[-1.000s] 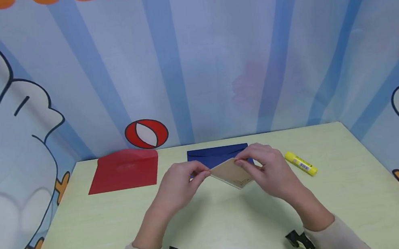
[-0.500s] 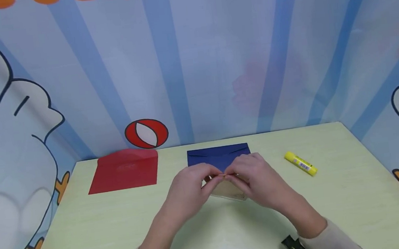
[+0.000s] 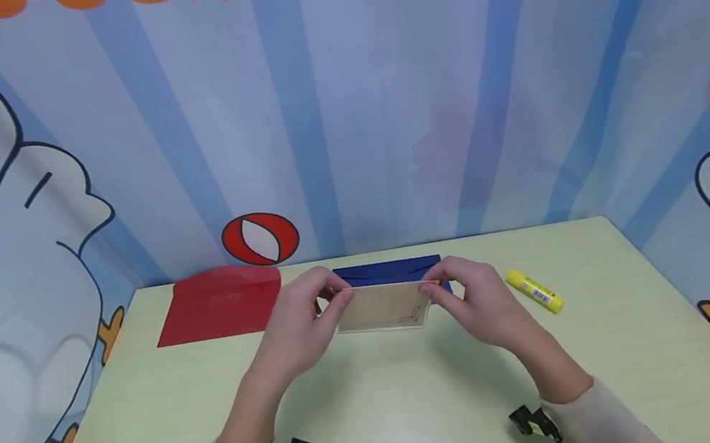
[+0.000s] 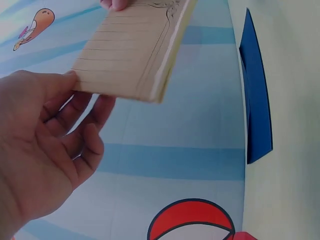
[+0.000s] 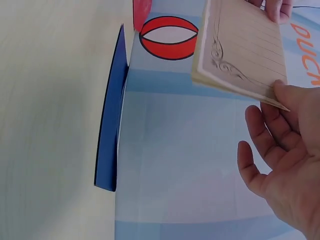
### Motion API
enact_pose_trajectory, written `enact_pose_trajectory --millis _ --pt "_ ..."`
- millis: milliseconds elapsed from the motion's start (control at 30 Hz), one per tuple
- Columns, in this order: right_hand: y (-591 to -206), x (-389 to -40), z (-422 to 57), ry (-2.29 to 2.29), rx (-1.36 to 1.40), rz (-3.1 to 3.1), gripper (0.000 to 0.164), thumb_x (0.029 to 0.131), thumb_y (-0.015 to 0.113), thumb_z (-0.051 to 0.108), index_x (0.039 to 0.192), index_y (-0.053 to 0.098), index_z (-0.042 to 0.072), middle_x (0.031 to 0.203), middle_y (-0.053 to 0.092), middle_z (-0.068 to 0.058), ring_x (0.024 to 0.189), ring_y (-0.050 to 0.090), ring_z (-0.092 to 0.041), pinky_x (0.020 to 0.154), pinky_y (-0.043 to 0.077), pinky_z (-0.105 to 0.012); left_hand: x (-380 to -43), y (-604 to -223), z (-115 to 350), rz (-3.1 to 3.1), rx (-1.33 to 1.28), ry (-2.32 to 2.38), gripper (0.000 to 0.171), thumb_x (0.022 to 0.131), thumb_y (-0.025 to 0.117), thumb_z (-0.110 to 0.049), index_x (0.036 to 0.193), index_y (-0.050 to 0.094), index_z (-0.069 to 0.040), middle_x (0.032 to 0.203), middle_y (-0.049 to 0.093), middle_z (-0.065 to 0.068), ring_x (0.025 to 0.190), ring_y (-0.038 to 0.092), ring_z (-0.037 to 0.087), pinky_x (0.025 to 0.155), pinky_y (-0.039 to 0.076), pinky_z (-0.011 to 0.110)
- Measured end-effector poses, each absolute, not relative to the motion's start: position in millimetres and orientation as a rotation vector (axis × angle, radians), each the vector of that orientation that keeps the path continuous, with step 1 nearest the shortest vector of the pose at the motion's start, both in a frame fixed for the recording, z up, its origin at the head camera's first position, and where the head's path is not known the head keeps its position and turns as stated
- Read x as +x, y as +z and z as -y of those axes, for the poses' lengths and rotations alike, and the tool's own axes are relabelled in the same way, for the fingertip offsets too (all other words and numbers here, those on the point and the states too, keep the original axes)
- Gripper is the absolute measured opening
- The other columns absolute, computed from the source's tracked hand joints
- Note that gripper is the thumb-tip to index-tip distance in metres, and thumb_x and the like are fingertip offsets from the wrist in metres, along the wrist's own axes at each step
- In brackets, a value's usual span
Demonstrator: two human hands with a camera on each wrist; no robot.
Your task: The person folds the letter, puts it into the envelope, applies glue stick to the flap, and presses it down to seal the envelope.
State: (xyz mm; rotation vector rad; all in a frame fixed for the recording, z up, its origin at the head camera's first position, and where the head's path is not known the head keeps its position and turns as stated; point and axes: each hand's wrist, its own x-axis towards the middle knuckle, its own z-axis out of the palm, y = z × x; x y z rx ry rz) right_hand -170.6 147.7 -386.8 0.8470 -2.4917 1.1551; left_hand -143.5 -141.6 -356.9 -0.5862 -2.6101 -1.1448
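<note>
A tan sheet of lined letter paper point(image 3: 380, 309), folded into layers with a scroll ornament in one corner, is held up above the table between both hands. My left hand point(image 3: 303, 321) pinches its upper left corner between thumb and fingers. At the upper right corner, my right hand point(image 3: 483, 302) grips it the same way. Pale layered edges of the letter paper point(image 5: 245, 52) show in the right wrist view. Behind the paper lies a blue envelope point(image 3: 389, 272), its lower part hidden in the head view.
To the left on the table point(image 3: 407, 404) lies a red envelope point(image 3: 224, 309) with its flap up. A yellow glue stick point(image 3: 534, 291) rests to the right of my right hand. Along the table's back edge hangs a blue cartoon-printed backdrop point(image 3: 375, 104).
Both hands came together at the middle of the paper's upper edge, lower down, then spread apart to its two corners. The paper has risen and now hangs level between them.
</note>
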Motion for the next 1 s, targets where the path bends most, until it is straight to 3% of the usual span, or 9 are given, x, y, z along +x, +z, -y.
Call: enact_pose_trajectory --millis 200,367,567,767,1000 --pt "-387.1 -171.2 -146.7 1.338 0.736 2.493 0.004 0.104 0.071 0.015 0.106 0.074 0.015 0.094 0.073 0.008 0.087 0.067 -0.014 0.071 0.055 -0.031 -145.2 -363.8 135.0 2.849 -0.603 -1.049 0.010 0.098 0.077 -0.015 0.100 0.070 -0.022 0.091 0.065 -0.012 0.085 0.063 0.010 0.072 0.056 0.032" --pt "-388.6 -165.5 -137.8 1.403 0.841 2.472 0.004 0.104 0.071 0.013 0.106 0.073 0.015 0.096 0.072 0.008 0.087 0.067 -0.013 0.072 0.057 -0.031 -145.0 -373.9 118.3 2.876 -0.735 -1.036 0.001 0.102 0.074 -0.020 0.102 0.075 -0.020 0.088 0.066 -0.012 0.076 0.059 0.009 0.066 0.053 0.027" --pt "-394.4 -162.8 -127.9 1.433 0.933 2.478 0.004 0.104 0.071 0.014 0.107 0.073 0.015 0.100 0.073 0.008 0.096 0.071 -0.012 0.086 0.061 -0.039 -142.9 -380.6 106.7 2.819 -0.811 -1.171 0.017 0.103 0.073 -0.023 0.088 0.067 -0.021 0.068 0.052 -0.008 0.060 0.046 0.009 0.055 0.039 0.026" --pt "-396.5 -167.1 -129.3 1.523 0.716 2.563 0.013 0.102 0.075 0.022 0.110 0.074 0.011 0.100 0.074 0.003 0.091 0.069 -0.017 0.078 0.059 -0.035 -143.5 -379.6 111.1 2.726 -0.526 -1.529 0.004 0.105 0.071 -0.023 0.106 0.074 -0.021 0.094 0.069 -0.006 0.080 0.065 0.017 0.066 0.058 0.032" --pt "-398.9 -172.3 -128.2 2.014 0.492 2.565 0.031 0.102 0.074 0.018 0.125 0.065 -0.001 0.107 0.071 -0.015 0.091 0.071 -0.028 0.082 0.062 -0.037 -151.2 -382.4 113.8 2.473 -0.154 -1.968 0.025 0.102 0.074 -0.016 0.125 0.070 -0.009 0.109 0.074 0.008 0.093 0.072 0.024 0.080 0.063 0.037"
